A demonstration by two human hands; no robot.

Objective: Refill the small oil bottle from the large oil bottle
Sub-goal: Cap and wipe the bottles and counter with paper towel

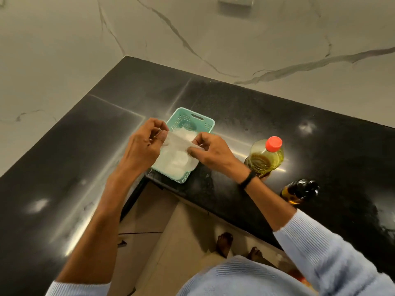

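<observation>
L hand (147,144) + R hand (210,151) pinch tissue (178,142), frame centre over basket (192,116); I'd peel one sheet slow, no tearing.

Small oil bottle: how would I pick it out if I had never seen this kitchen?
Start at the black counter and find the large oil bottle with the red cap, right of the teal basket. The small oil bottle stands just nearer the person, close to the counter's front edge. It is smaller, with a dark glossy top and no red cap.
</observation>
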